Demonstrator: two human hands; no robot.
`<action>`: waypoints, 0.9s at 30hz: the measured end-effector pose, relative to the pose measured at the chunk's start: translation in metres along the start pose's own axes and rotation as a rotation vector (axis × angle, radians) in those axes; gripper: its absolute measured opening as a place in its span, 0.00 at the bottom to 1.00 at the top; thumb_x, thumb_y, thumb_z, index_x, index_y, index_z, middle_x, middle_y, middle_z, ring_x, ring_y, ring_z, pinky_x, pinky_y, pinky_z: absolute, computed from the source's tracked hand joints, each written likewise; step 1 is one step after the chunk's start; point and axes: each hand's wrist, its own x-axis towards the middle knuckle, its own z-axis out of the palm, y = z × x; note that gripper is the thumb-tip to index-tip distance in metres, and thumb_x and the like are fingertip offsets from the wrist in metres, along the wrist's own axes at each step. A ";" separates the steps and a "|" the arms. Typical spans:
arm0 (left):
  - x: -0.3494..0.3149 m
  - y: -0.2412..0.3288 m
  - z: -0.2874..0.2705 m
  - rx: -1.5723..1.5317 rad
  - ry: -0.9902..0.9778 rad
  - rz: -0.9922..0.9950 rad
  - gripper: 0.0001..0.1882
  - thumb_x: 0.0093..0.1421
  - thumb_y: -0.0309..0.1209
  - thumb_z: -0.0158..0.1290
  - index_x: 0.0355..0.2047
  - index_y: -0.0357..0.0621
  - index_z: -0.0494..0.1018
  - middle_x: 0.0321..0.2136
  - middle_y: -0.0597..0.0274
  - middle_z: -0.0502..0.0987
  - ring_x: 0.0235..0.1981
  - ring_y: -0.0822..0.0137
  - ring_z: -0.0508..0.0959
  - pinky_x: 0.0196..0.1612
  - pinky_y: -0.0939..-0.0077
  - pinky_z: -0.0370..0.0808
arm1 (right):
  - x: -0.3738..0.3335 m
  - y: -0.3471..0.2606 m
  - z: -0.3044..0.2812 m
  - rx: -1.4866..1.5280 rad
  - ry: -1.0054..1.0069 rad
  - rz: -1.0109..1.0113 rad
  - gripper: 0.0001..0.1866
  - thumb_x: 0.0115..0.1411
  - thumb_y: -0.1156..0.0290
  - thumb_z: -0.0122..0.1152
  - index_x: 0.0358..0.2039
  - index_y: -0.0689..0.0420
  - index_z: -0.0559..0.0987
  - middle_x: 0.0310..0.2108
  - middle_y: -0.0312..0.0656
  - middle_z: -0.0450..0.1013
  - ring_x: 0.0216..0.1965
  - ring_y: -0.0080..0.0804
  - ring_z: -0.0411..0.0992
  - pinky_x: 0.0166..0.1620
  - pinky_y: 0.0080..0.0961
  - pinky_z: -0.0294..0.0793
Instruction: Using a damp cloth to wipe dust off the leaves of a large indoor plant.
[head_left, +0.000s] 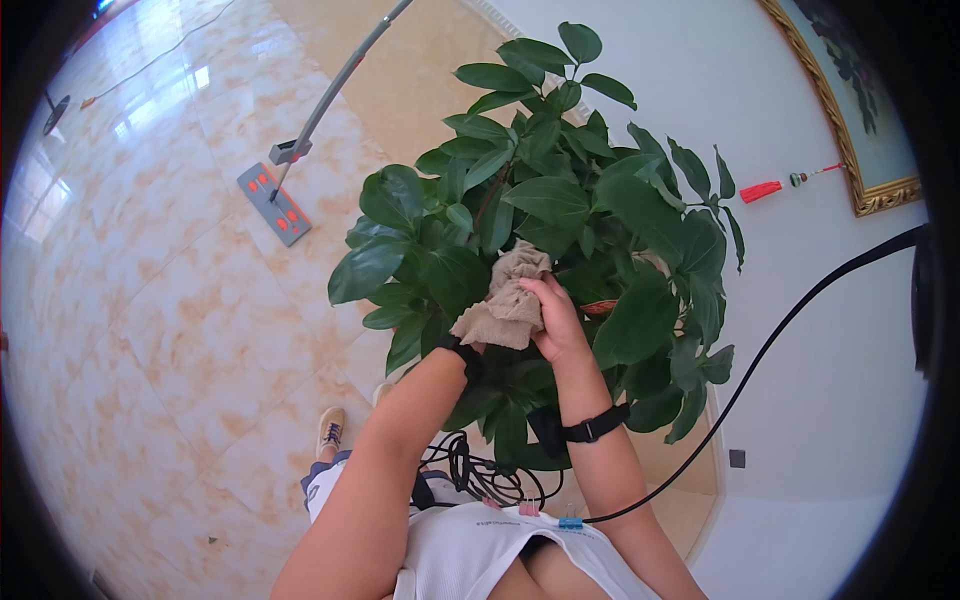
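Observation:
A crumpled beige cloth (505, 312) is bunched among the leaves of a large green leafy plant (550, 200). My right hand (560, 322) grips the cloth from its right side, thumb lying across it. The cloth covers nearly all of my left hand (480, 347); only a sliver near the wrist shows, and its fingers are hidden. Broad glossy leaves surround both hands. Whether a leaf lies inside the cloth I cannot tell. A reddish-brown leaf (599, 307) shows just right of my right hand. Black straps circle my left wrist and right forearm.
A grey mop-like tool (276, 205) with orange marks stands on the glossy tiled floor (200, 340) at left. A black cable (790, 320) curves along the right, and more cables (480, 472) coil near my waist. A gold-framed picture (850, 160) with a red tassel (760, 191) hangs on the wall.

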 end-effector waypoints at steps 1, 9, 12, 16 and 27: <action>0.004 -0.002 -0.001 0.020 -0.001 0.002 0.13 0.49 0.29 0.44 0.35 0.36 0.68 0.29 0.63 0.69 0.26 0.73 0.68 0.33 0.83 0.66 | -0.001 0.002 -0.004 -0.089 0.066 -0.087 0.23 0.48 0.74 0.50 0.47 0.59 0.61 0.39 0.38 0.64 0.40 0.26 0.64 0.43 0.22 0.64; 0.047 -0.016 -0.015 0.536 0.203 0.091 0.09 0.50 0.31 0.44 0.30 0.40 0.66 0.29 0.65 0.68 0.25 0.72 0.70 0.25 0.80 0.65 | -0.016 -0.010 -0.018 -1.099 0.625 -0.592 0.23 0.47 0.75 0.48 0.47 0.60 0.62 0.39 0.45 0.64 0.39 0.34 0.65 0.43 0.24 0.63; 0.038 -0.015 0.007 -0.118 0.243 0.063 0.11 0.54 0.33 0.39 0.34 0.45 0.67 0.31 0.62 0.69 0.32 0.64 0.72 0.34 0.73 0.69 | -0.034 -0.011 -0.010 -1.407 0.703 -0.449 0.26 0.45 0.75 0.48 0.49 0.49 0.63 0.45 0.49 0.60 0.41 0.43 0.63 0.42 0.28 0.64; 0.030 -0.005 0.031 -0.253 0.037 0.012 0.14 0.58 0.37 0.37 0.37 0.41 0.66 0.35 0.61 0.70 0.36 0.65 0.71 0.42 0.70 0.67 | -0.028 0.014 -0.040 -1.852 0.575 -0.732 0.26 0.45 0.75 0.49 0.48 0.44 0.64 0.48 0.43 0.58 0.43 0.43 0.62 0.41 0.31 0.65; 0.020 -0.014 0.026 -0.145 0.076 0.019 0.16 0.58 0.41 0.38 0.40 0.44 0.65 0.38 0.66 0.69 0.37 0.70 0.69 0.42 0.76 0.64 | -0.015 -0.003 -0.024 -1.652 0.932 -0.666 0.23 0.48 0.71 0.45 0.48 0.53 0.61 0.49 0.41 0.58 0.41 0.43 0.65 0.36 0.36 0.68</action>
